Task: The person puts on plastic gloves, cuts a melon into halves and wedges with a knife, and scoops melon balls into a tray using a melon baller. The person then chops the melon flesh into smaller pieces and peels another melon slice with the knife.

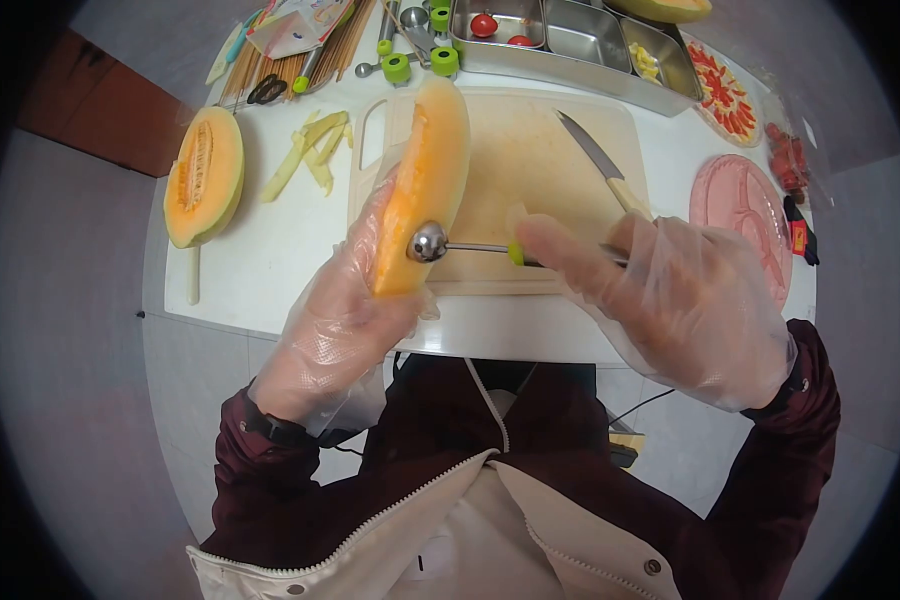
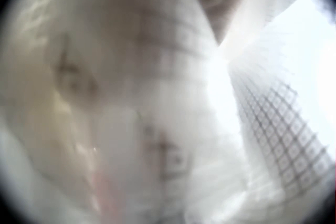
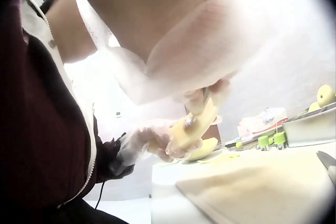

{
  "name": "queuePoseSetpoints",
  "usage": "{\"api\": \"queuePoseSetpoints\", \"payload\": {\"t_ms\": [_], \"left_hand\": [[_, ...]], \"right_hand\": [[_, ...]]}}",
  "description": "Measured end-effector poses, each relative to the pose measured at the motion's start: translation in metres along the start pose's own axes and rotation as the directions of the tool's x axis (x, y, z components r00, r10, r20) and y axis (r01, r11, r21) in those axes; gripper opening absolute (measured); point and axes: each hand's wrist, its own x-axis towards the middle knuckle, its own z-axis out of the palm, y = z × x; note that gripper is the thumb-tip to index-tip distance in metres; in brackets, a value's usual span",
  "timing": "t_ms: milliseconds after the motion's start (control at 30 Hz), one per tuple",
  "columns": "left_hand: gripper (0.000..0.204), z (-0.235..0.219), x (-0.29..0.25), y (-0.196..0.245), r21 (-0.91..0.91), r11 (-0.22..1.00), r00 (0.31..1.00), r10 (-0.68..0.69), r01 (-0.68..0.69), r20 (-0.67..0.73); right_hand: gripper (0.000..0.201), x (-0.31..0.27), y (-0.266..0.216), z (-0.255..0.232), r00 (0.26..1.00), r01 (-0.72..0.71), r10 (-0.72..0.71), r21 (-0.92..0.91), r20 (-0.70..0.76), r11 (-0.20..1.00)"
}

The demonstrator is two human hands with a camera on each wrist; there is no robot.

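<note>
My left hand (image 1: 342,305), in a clear plastic glove, grips a long wedge of orange-fleshed melon (image 1: 432,150) and holds it up over the near left part of the cutting board (image 1: 525,160). In my gloved right hand (image 1: 685,300) is a melon baller (image 1: 428,243) with a green collar, held by its handle. Its round metal scoop lies against the flesh near the lower end of the wedge. From the right wrist view, the wedge (image 3: 191,129) tilts upward with the scoop at it. Blurred glove plastic fills the left wrist view.
A knife (image 1: 595,155) lies on the board's right side. Left stand a melon half (image 1: 205,175) and peel strips (image 1: 310,150). Metal trays (image 1: 580,75) with fruit are at the back. A pink divided plate (image 1: 740,215) and a plate of cut red fruit (image 1: 720,95) sit right.
</note>
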Motion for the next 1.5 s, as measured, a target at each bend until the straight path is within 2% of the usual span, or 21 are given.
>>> {"api": "queuePoseSetpoints", "payload": {"t_ms": [67,100,167,267,400,467,500,567,600,667,800,900,967,1100,1167,1200,1267,1500], "left_hand": [[0.092,0.000,0.001,-0.004,0.096,0.993,0.997,0.074,-0.074,0.002],[0.092,0.000,0.001,-0.006,0.097,0.992,0.997,0.075,-0.075,0.003],[0.094,-0.001,0.001,-0.009,0.219,0.966,0.990,0.136,-0.138,0.025],[0.097,0.004,-0.003,-0.001,0.314,0.942,0.993,0.120,-0.116,0.007],[0.096,-0.001,0.000,-0.006,0.304,0.934,0.982,0.186,-0.186,0.027],[0.096,-0.003,0.000,-0.001,0.151,0.987,0.999,0.046,-0.049,0.023],[0.096,-0.004,-0.002,0.006,0.151,0.987,0.999,0.046,-0.048,0.017],[0.096,-0.005,-0.004,0.020,-0.077,0.970,0.971,-0.223,0.230,0.081],[0.096,-0.006,-0.004,0.015,-0.077,0.970,0.971,-0.224,0.230,0.082],[0.096,-0.007,-0.001,0.001,-0.119,0.993,0.997,0.033,-0.024,0.076],[0.095,-0.007,-0.002,0.008,-0.042,0.999,0.998,0.033,-0.030,0.060],[0.095,-0.006,-0.002,0.008,-0.047,0.998,0.998,-0.034,0.037,0.062],[0.094,-0.007,0.000,0.000,0.047,0.998,0.998,0.050,-0.052,0.046],[0.094,-0.006,0.002,0.002,0.144,0.981,0.991,0.127,-0.130,0.034],[0.088,-0.008,0.002,0.004,0.217,0.966,0.990,0.131,-0.139,0.047],[0.088,-0.007,0.002,0.004,0.218,0.966,0.990,0.132,-0.138,0.046],[0.093,-0.007,0.003,0.003,0.130,0.982,0.990,0.132,-0.137,0.045],[0.092,-0.007,0.003,0.002,0.139,0.982,0.992,0.123,-0.125,0.019]], "right_hand": [[0.058,0.003,0.002,0.001,1.000,-0.019,0.016,0.134,0.017,0.991],[0.058,0.004,0.003,0.001,1.000,-0.020,0.018,0.134,0.015,0.991],[0.057,0.006,0.005,0.000,0.994,-0.069,0.052,0.166,0.099,0.984],[0.057,0.007,0.014,0.006,0.992,-0.072,0.042,0.255,0.122,0.964],[0.057,0.009,0.020,0.011,0.995,-0.061,0.030,0.331,0.098,0.942],[0.063,0.009,0.018,0.005,1.000,0.007,-0.005,0.165,-0.014,0.986],[0.063,0.010,0.016,0.002,1.000,0.012,-0.010,0.166,-0.016,0.986],[0.072,0.011,0.012,-0.002,0.994,0.100,-0.107,-0.178,-0.034,0.979],[0.072,0.012,0.013,-0.001,0.994,0.099,-0.107,-0.177,-0.034,0.979],[0.075,0.011,0.016,0.003,0.986,0.108,-0.126,-0.158,-0.106,0.981],[0.071,0.015,0.016,-0.001,0.995,0.092,-0.095,-0.085,-0.034,0.992],[0.066,0.015,0.016,-0.002,0.998,0.057,-0.056,-0.086,0.024,0.995],[0.061,0.016,0.018,-0.002,0.998,0.054,-0.055,0.037,0.031,0.998],[0.054,0.016,0.024,0.008,0.998,0.056,-0.054,0.145,-0.014,0.988],[0.049,0.017,0.027,0.010,0.998,0.002,-0.018,0.264,0.058,0.965],[0.049,0.017,0.028,0.012,0.998,0.003,-0.019,0.264,0.058,0.965],[0.044,0.018,0.031,0.015,0.995,-0.055,0.015,0.403,0.102,0.913],[0.038,0.019,0.029,0.026,0.964,-0.230,0.098,0.587,0.249,0.776]]}}
